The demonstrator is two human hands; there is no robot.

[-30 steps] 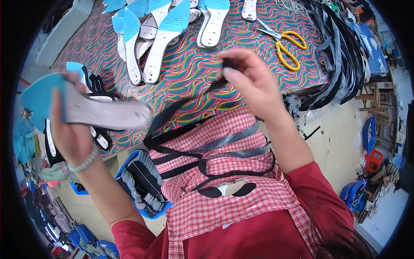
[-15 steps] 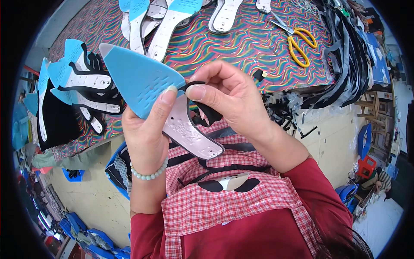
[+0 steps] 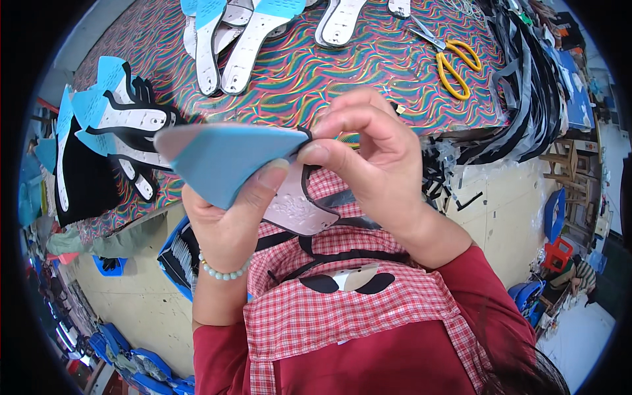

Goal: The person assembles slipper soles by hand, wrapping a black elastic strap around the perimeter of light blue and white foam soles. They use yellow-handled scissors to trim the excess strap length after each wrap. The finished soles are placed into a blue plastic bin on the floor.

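A shoe insole with a blue pointed toe and a pale heel part is held up in front of my chest, tilted so the toe points left. My left hand grips it, thumb on the blue face, fingers hidden behind. At the inner end of the blue part, my right hand has thumb and forefinger pinched against a black edging strip on the insole's rim. The black trim also runs round the pale heel. How far the strip is stuck down there cannot be made out.
On the patterned table cloth lie blue-and-white insoles at the back and a pile of edged insoles at left. Yellow-handled scissors rest at right. Black strips hang over the right edge. A blue crate stands below.
The insole has tipped, so its toe sits lower and its blue face appears foreshortened. My right hand has turned, its fingers lifting a little. The loose black strip under the right hand no longer shows.
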